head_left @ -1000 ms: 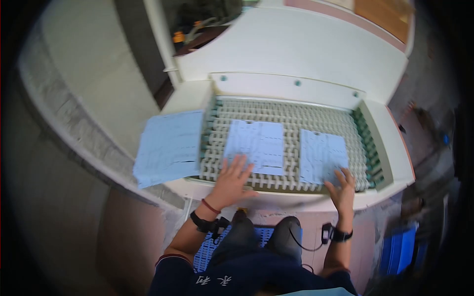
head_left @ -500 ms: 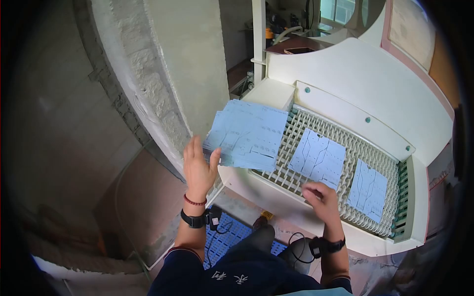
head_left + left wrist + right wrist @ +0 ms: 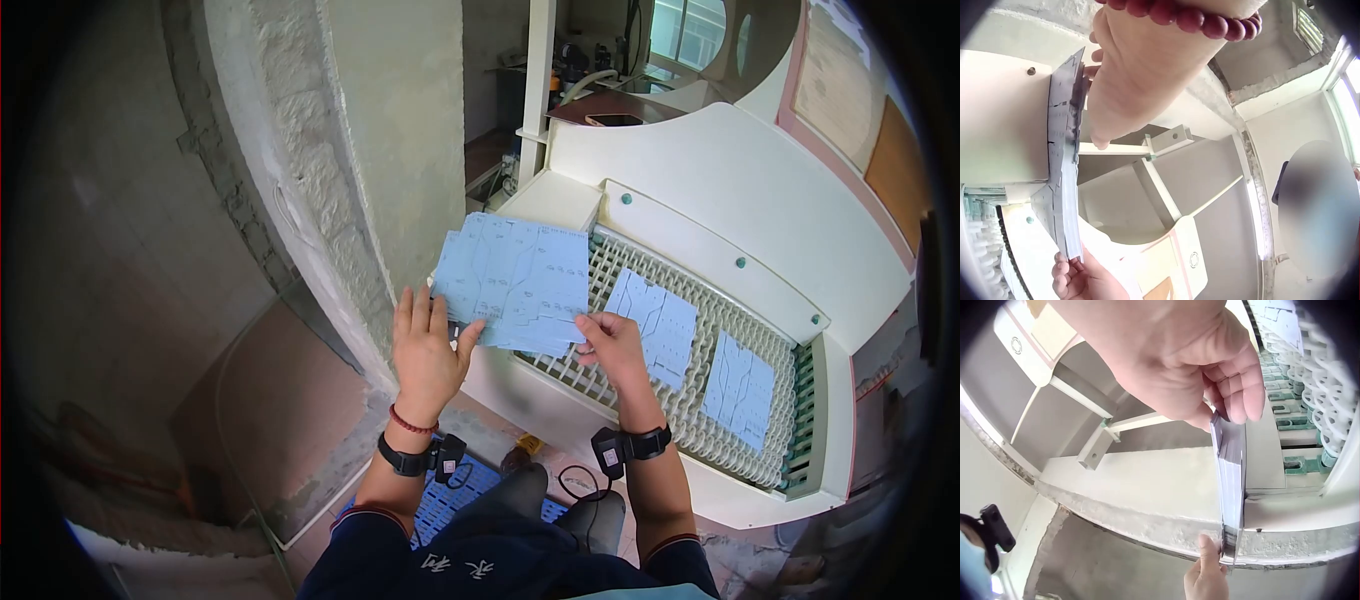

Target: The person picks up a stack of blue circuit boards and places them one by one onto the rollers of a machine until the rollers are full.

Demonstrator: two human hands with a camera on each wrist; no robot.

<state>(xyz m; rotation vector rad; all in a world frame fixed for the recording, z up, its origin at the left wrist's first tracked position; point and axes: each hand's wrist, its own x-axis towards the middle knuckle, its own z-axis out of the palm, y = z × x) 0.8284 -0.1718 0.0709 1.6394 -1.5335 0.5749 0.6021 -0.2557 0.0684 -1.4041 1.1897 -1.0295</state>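
A stack of thin light-blue printed panels (image 3: 515,270) rests at the left end of the roller bed, its panels slightly fanned. At its lower left edge, the left hand (image 3: 430,360) touches it with fingers extended and thumb spread. The right hand (image 3: 615,350) pinches the stack's lower right corner between thumb and curled fingers; how many panels it holds cannot be told. In the right wrist view the stack (image 3: 1232,475) appears edge-on between the right hand (image 3: 1191,369) and the left hand (image 3: 1207,578). The left wrist view also shows the stack (image 3: 1066,156) edge-on.
Two separate blue panels, one nearer (image 3: 655,325) and one farther right (image 3: 738,390), lie on the white rollers (image 3: 700,340). A white machine cover (image 3: 690,160) rises behind. A rough wall edge (image 3: 300,130) stands left of the stack.
The head view has swung left. The right hand has moved from the loose panels to the stack's corner and now pinches it. The left hand has moved from a loose panel to the stack's left edge.
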